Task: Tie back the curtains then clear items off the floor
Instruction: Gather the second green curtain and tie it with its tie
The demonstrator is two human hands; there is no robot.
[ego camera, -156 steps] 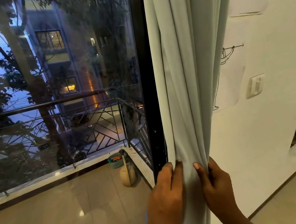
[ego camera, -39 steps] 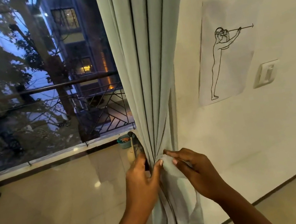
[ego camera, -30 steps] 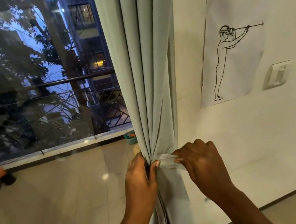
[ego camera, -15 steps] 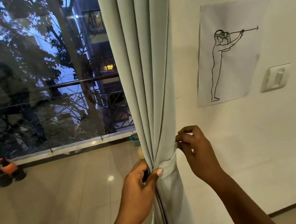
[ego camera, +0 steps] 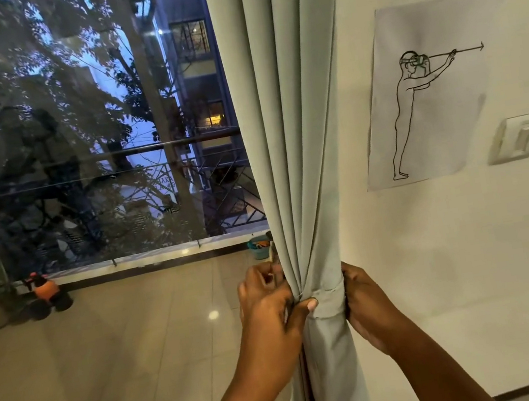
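A pale grey-green curtain [ego camera: 289, 127] hangs gathered into folds beside the white wall. A tieback band [ego camera: 329, 302] of the same cloth wraps around the bunch at hand height. My left hand [ego camera: 265, 304] grips the left end of the band and the curtain's left edge, thumb pressed on the cloth. My right hand [ego camera: 361, 296] holds the band's right side, its fingers hidden behind the curtain. Below the band the curtain falls straight down between my forearms.
A large glass window [ego camera: 93, 158] fills the left, with a tiled balcony floor [ego camera: 123, 344] beyond it. An orange toy [ego camera: 47, 293] and a teal tub [ego camera: 260, 247] sit out there. On the wall hang a line drawing [ego camera: 426, 91] and a switch plate [ego camera: 520, 137].
My right hand has dropped from beside the curtain to the band and closed on it. The band now wraps fully around the gathered curtain. My left hand keeps its grip.
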